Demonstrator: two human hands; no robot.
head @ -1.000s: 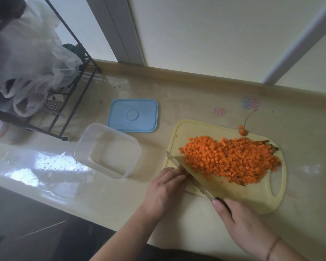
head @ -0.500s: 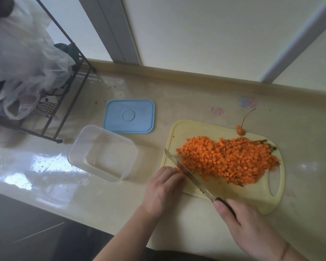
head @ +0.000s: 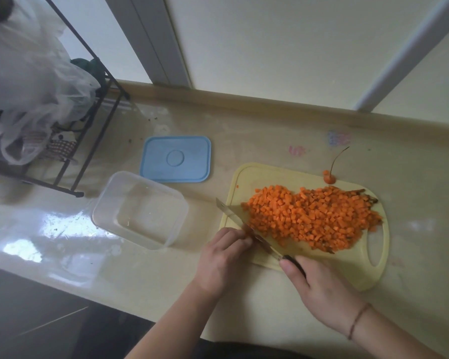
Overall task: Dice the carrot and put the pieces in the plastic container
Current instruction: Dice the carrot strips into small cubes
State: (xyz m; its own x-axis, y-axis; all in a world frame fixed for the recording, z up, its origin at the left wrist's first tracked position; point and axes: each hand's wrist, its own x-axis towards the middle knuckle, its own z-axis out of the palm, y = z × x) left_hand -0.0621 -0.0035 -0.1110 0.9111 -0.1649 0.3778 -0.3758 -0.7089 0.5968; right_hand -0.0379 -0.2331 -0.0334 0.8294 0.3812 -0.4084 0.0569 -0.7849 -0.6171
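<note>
Two hands at the cutting board (head: 360, 275). My right hand (head: 322, 288) grips the knife (head: 246, 228) by its handle, blade angled away to the left. My left hand (head: 223, 257), fingers curled, pinches a small carrot bit against the blade's near side. Diced carrot (head: 314, 218) lies heaped on the board beyond my right hand. Plastic container (head: 140, 209) sits left of my left hand, holding no pieces; blue lid (head: 175, 159) beyond it.
</note>
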